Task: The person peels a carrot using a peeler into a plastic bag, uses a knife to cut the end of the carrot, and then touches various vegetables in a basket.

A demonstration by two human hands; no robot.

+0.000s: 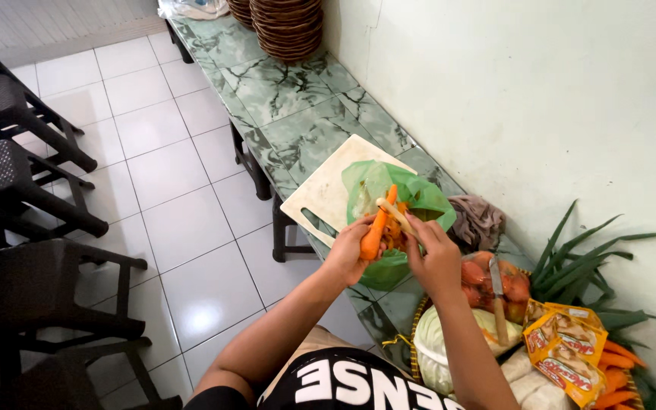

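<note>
one carrot (374, 231) is being gripped by the closed fingers of the left hand (345, 254) above a green bag (411, 199) on the counter (290, 106). a peeler (395, 216) is being held against it in the right hand (436, 258), fingers closed. a board (326, 190) is lying beneath the bag.

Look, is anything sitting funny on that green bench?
Yes. The cutting board lies crooked, with its handle corner poking out past the edge of the bench. A knife also rests loosely on top of the piled vegetables.
</note>
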